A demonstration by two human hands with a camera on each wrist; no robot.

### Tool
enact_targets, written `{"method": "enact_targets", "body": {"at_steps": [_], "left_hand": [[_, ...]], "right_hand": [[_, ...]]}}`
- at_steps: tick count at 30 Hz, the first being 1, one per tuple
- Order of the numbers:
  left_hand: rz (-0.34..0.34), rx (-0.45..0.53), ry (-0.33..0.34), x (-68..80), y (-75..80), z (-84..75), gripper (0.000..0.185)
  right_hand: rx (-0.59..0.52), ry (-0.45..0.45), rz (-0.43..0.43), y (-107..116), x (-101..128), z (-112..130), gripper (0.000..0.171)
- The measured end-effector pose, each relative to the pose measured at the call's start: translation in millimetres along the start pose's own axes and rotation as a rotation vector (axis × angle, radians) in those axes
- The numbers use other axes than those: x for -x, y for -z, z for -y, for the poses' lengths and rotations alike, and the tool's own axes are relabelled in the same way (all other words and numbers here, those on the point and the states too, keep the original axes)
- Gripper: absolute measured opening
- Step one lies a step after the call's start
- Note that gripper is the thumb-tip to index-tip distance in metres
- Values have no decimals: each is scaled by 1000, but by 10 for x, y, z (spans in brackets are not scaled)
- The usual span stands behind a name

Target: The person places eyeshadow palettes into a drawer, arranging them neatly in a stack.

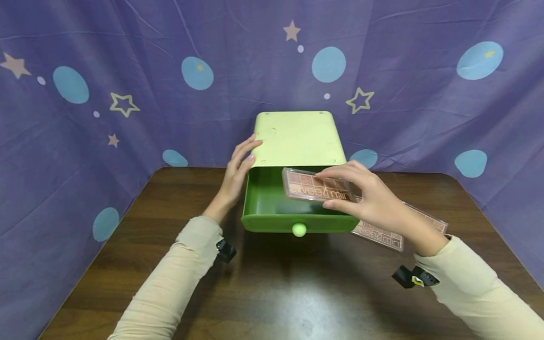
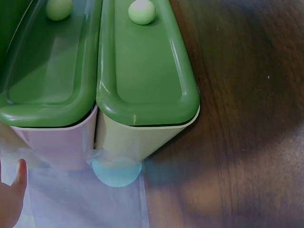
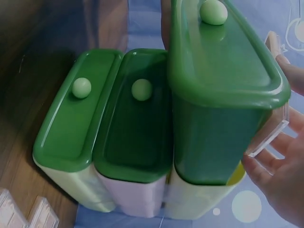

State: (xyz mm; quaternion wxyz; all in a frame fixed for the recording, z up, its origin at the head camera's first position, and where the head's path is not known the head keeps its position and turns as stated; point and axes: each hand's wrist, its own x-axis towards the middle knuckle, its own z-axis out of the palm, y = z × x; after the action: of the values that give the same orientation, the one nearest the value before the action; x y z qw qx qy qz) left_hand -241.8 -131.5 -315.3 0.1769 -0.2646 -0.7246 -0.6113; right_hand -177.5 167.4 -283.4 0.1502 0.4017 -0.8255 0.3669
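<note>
The left hand [image 1: 238, 172] rests with straight fingers against the side of the pale green drawer unit [image 1: 297, 139], steadying it. Its top drawer [image 1: 272, 208] stands pulled out, with nothing showing inside. The right hand [image 1: 369, 198], its grip pinched on a clear eyeshadow palette [image 1: 310, 186], holds it over the drawer, not yet in. A second palette [image 1: 382, 233] lies on the dark wooden worktop [image 1: 272, 293], just beside. Purple starred cloth [image 1: 85, 71] hangs behind.

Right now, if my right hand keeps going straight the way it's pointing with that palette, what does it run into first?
The right hand holds the eyeshadow palette over the open drawer, pointing left. Going straight on, it would probably meet the drawer's left wall, then the left hand beside the cabinet; depth is unclear.
</note>
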Motion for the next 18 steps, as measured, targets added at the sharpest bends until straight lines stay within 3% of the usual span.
{"method": "enact_targets", "body": {"at_steps": [7, 18], "left_hand": [[-13, 8, -26, -46, 24, 329, 42], [-19, 2, -44, -41, 27, 367, 43]], "right_hand": [[-2, -76, 154, -76, -146, 12, 47], [30, -192, 338, -128, -305, 14, 42]]}}
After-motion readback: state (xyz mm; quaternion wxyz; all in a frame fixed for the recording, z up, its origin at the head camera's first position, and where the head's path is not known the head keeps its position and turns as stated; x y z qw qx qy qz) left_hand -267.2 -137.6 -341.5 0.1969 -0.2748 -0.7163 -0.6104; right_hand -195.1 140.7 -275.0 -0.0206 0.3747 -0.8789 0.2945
